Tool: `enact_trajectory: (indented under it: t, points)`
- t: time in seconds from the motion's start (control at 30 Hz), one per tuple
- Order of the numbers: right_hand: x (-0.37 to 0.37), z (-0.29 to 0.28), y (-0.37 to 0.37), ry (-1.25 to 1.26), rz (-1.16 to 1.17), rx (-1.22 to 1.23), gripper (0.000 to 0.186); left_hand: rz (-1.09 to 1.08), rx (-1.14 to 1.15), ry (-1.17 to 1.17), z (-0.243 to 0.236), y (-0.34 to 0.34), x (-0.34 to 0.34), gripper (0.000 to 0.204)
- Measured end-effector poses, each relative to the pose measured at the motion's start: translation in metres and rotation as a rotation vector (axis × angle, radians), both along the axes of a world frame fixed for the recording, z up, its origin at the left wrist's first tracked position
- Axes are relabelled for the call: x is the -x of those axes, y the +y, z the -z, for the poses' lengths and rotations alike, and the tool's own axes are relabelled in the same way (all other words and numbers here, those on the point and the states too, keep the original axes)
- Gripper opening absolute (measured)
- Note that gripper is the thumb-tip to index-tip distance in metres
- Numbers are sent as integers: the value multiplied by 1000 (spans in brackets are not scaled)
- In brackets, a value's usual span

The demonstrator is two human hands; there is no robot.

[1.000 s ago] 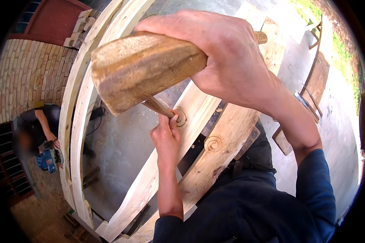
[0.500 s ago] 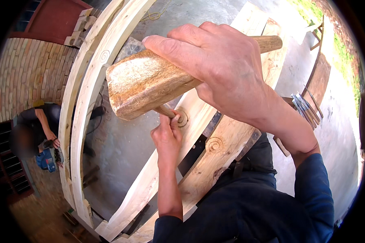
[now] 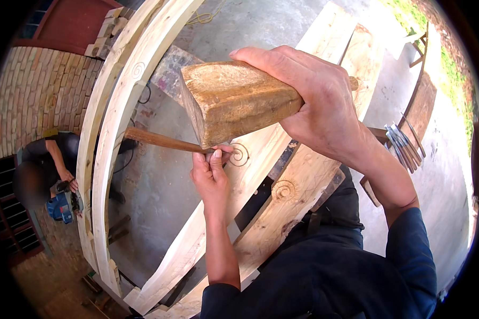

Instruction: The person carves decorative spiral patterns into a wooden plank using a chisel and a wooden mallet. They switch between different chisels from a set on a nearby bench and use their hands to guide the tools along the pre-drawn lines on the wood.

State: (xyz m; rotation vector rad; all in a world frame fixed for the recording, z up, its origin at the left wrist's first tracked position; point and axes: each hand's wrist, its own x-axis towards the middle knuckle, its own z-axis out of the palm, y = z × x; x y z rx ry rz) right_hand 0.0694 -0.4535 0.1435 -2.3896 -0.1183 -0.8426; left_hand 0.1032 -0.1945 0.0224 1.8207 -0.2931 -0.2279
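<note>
My right hand (image 3: 322, 90) is closed round a wooden mallet (image 3: 239, 101), whose blocky head hangs above the beam. My left hand (image 3: 211, 173) grips a wood-handled chisel (image 3: 167, 140) low down, near its blade end. The handle slants out to the left, and the tip meets a carved spiral (image 3: 240, 154) on a pale wooden beam (image 3: 197, 236). The blade itself is mostly hidden by my fingers. Closer to my body, a second beam (image 3: 314, 178) carries another carved spiral (image 3: 283, 190) with finer radiating cuts.
Two long curved beams (image 3: 117, 122) stand at the left. Behind them a person (image 3: 61, 165) handles a blue power tool (image 3: 60, 207). Several chisels (image 3: 404, 146) lie bundled on my right, near a dark bench (image 3: 424, 101). A yellow cord (image 3: 201, 19) lies on the concrete floor.
The mallet has shifted to the right and turned, now above the chisel's lower part. The chisel handle has swung into view leftward. My left hand has moved slightly left.
</note>
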Motion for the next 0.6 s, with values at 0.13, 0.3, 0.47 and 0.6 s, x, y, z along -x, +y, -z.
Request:
enact_trajectory:
  t: [0.13, 0.3, 0.47, 0.6]
  points:
    - [0, 1, -4, -8, -1, 11, 67, 10, -66, -19, -4, -3, 1, 7]
    - [0, -1, -1, 11, -2, -4, 69, 46, -172, -120, -6, -5, 2, 7]
    - [-2, -9, 1, 24, -13, -7, 71, 105, -328, -217, -16, -8, 5, 7]
    - [-17, -18, 9, -105, -15, -40, 68, 86, -319, -229, -14, -9, 6, 8]
